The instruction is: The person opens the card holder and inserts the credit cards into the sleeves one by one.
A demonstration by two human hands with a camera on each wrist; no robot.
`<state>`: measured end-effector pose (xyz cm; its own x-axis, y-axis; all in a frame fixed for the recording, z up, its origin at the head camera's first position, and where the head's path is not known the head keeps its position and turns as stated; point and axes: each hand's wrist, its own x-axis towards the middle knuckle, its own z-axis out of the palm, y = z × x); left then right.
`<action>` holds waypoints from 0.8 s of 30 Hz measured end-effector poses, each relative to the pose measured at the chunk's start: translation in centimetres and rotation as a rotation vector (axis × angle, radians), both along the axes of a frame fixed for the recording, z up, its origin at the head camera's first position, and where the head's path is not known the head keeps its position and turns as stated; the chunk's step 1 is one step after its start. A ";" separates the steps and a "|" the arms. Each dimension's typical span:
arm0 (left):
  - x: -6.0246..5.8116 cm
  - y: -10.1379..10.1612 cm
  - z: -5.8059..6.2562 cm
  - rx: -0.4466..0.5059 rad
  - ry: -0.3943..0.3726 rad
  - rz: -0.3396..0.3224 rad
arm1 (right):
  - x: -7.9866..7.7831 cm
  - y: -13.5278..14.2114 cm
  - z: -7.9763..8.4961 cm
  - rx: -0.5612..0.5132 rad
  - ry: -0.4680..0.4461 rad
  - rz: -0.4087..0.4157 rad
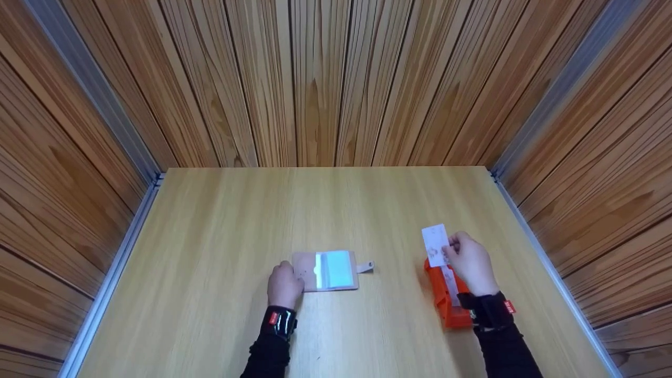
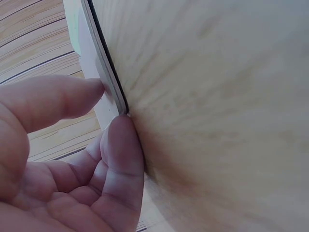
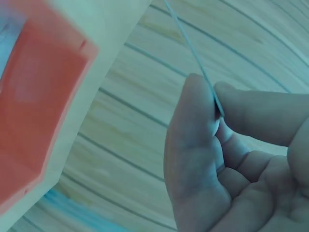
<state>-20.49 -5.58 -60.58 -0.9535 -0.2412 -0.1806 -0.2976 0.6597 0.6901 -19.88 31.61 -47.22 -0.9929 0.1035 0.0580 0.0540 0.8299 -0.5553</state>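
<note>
An open pinkish card holder [image 1: 310,270] lies on the table, with clear sleeves, a light-blue card [image 1: 339,269] and a snap strap [image 1: 366,267] at its right. My left hand [image 1: 285,285] is at its left edge; in the left wrist view, thumb and finger [image 2: 123,150] hold the cover's corner [image 2: 113,92]. On the right, my right hand [image 1: 472,262] pinches a white card [image 1: 434,244] with faint print between thumb and forefinger, above an orange box [image 1: 443,304]. The card shows edge-on [image 3: 193,53] in the right wrist view. Another pale card [image 1: 450,283] is in the box, partly covered by my hand.
The light wood table [image 1: 220,226] has wood-plank walls [image 1: 315,84] behind and on both sides. Metal rails [image 1: 551,262] run along its side edges. Part of the orange box [image 3: 43,96] shows at the left of the right wrist view.
</note>
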 end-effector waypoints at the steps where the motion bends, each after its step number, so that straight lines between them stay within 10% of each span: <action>1: 0.0 0.0 0.0 0.002 0.006 0.000 | -0.1 -0.3 0.0 -0.005 0.008 0.008; 24: -0.1 -0.1 -0.1 0.026 0.000 0.001 | -1.7 -6.1 -2.2 -0.160 -0.008 0.070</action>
<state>-20.54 -5.69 -60.72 -0.9534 -0.2373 -0.1865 -0.2979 0.6413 0.7071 -21.55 25.52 -49.42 -0.9984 0.0414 0.0380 0.0045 0.7331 -0.6801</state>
